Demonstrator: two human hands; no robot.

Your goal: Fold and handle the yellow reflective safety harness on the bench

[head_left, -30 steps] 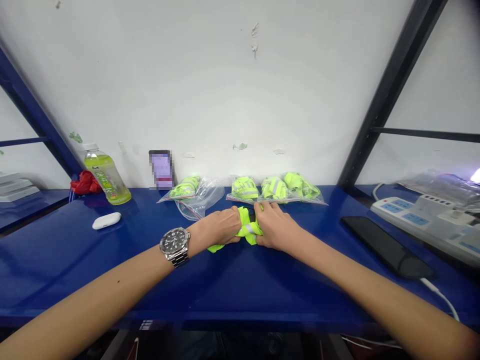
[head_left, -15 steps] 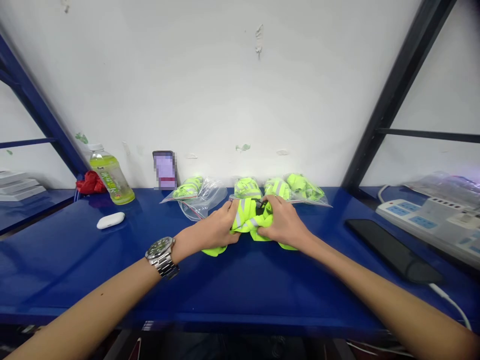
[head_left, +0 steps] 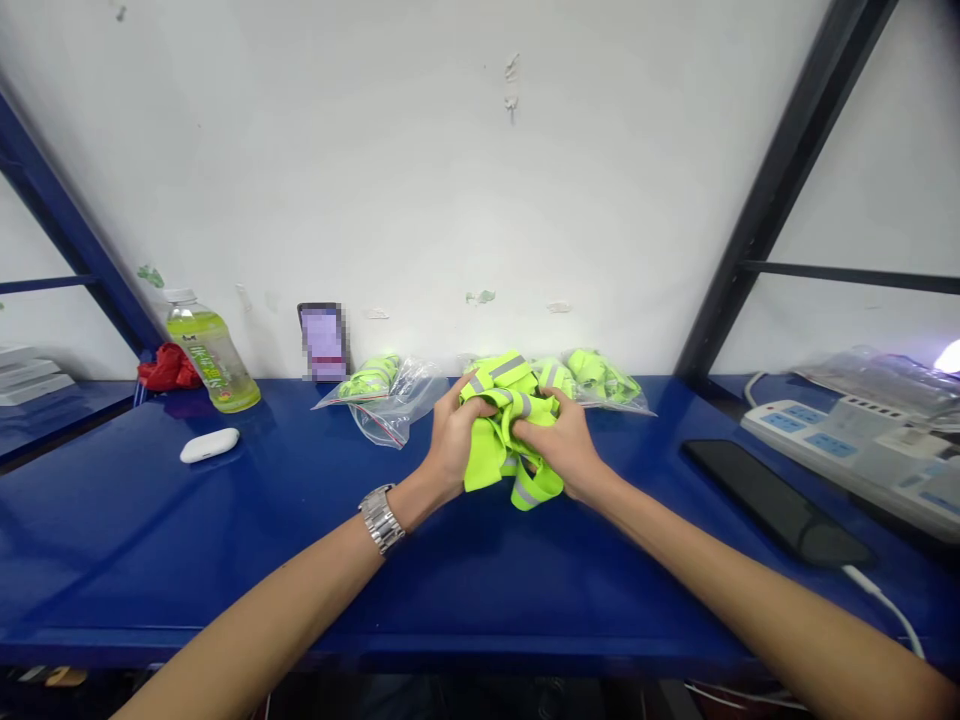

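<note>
A bunched neon-yellow reflective vest with grey stripes hangs a little above the blue table, gripped from both sides. My left hand, a steel watch on its wrist, closes on the vest's left part. My right hand closes on its right part, fingers curled into the cloth. Straps of the vest dangle below my hands. Behind them, against the wall, lie clear zip bags and bagged neon vests.
A green drink bottle, red cloth and propped phone stand at the back left. A white earbud case lies left. A black phone with cable and a white power strip lie right.
Both hands have lifted the vest off the table and gathered it into a taller bundle. My left wrist has turned, the watch face now facing away.
</note>
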